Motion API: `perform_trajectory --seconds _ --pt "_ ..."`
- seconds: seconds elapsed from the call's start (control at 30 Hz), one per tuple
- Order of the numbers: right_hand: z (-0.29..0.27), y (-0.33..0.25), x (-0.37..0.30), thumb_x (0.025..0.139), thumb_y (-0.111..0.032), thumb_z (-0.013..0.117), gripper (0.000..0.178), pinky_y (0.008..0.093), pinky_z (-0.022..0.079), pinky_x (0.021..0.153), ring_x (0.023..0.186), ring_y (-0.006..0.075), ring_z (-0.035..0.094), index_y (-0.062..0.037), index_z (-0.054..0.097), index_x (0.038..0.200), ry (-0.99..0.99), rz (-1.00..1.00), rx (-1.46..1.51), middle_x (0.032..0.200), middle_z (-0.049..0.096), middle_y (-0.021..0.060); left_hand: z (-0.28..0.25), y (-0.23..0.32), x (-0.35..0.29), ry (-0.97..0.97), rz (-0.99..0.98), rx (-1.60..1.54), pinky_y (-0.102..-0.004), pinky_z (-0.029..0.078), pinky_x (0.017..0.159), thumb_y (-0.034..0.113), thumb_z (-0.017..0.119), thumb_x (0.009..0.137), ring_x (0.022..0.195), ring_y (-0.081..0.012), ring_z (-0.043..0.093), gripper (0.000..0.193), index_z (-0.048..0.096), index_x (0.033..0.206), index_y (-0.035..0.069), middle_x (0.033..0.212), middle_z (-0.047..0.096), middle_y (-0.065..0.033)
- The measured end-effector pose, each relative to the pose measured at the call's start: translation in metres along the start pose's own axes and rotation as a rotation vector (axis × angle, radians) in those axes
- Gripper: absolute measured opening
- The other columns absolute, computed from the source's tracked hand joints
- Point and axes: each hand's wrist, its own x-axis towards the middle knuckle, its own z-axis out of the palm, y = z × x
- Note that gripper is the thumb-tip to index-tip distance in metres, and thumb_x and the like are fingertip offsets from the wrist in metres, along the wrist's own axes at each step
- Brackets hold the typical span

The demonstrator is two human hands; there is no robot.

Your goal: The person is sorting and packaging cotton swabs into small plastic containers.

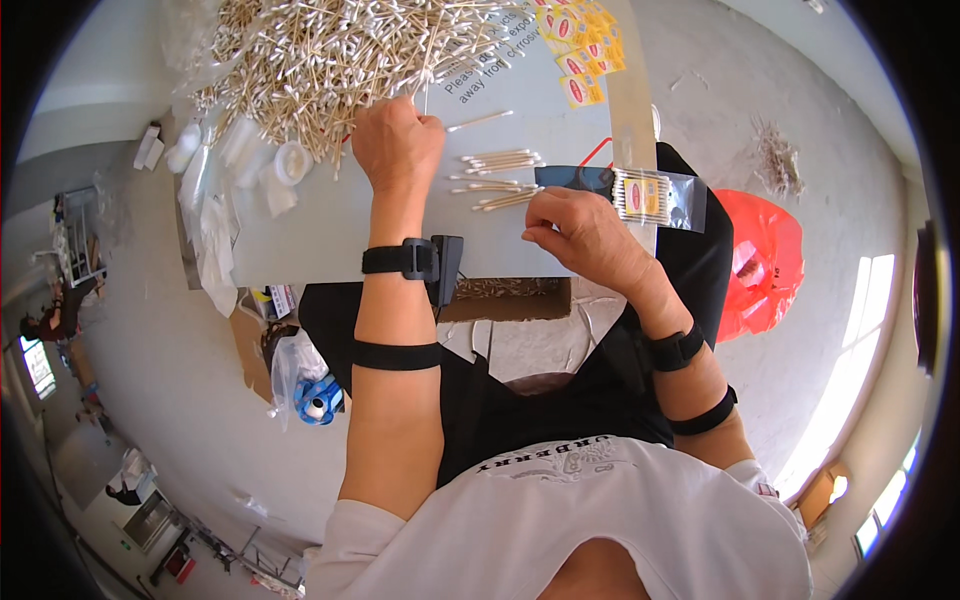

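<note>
A large heap of cotton swabs with wooden sticks and white tips covers the far left of the table. At its near edge my left hand is closed, with its fingertips turned down out of sight. One swab stick rises right beside those fingers; whether they grip it is unclear. My right hand has its fingers curled in, next to small rows of loose swabs; what it holds, if anything, is hidden. A clear packet of swabs with a yellow label lies just beyond its knuckles, at the table's right edge.
Yellow-and-red cards lie at the far right of the table. A single swab rests apart from the rows. Clear plastic bags and a white tape roll sit at the left. A red bag is on the floor at right; a cardboard box is below the table.
</note>
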Motion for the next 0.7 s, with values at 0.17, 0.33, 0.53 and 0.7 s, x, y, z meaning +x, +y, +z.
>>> perform_trajectory --seconds 0.17,0.33,0.53,0.7 --pt "-0.007 0.004 0.007 0.079 -0.004 0.065 0.01 0.0329 0.044 0.058 0.062 0.0272 0.056 0.0009 0.056 0.078 0.115 0.035 0.058 0.07 0.056 0.0119 -0.012 -0.004 -0.005 -0.099 0.065 -0.246 -0.0433 0.046 0.067 0.009 0.062 0.068 0.076 -0.0314 0.056 0.004 0.063 0.068 0.005 0.074 0.06 -0.0117" --pt "-0.006 0.012 0.024 0.08 -0.003 0.064 0.009 0.0303 0.044 0.058 0.062 0.0218 0.055 0.0019 0.057 0.082 0.24 0.086 0.047 0.072 0.056 0.0112 -0.001 -0.005 0.005 0.073 0.416 -0.193 -0.0427 0.045 0.066 0.005 0.064 0.068 0.077 -0.0309 0.055 0.002 0.062 0.068 0.006 0.069 0.056 -0.0105" --pt "0.007 0.03 0.067 0.083 -0.003 0.062 0.027 0.034 0.046 0.085 0.104 0.0279 0.056 -0.0004 0.058 0.109 0.56 -0.057 0.133 0.116 0.057 0.015 0.021 -0.003 -0.005 0.165 0.374 -0.375 -0.0411 0.042 0.064 0.004 0.063 0.064 0.073 -0.0311 0.052 0.006 0.057 0.064 0.008 0.068 0.052 -0.0113" --pt "0.016 0.049 0.067 0.094 -0.006 0.045 0.028 0.0343 0.034 0.102 0.119 0.0283 0.048 0.0053 0.053 0.119 0.376 -0.114 -0.059 0.126 0.052 0.017 0.028 0.014 -0.033 0.355 0.374 -0.337 -0.0392 0.038 0.068 0.009 0.062 0.055 0.084 -0.0278 0.049 0.008 0.055 0.055 0.01 0.073 0.05 -0.0075"
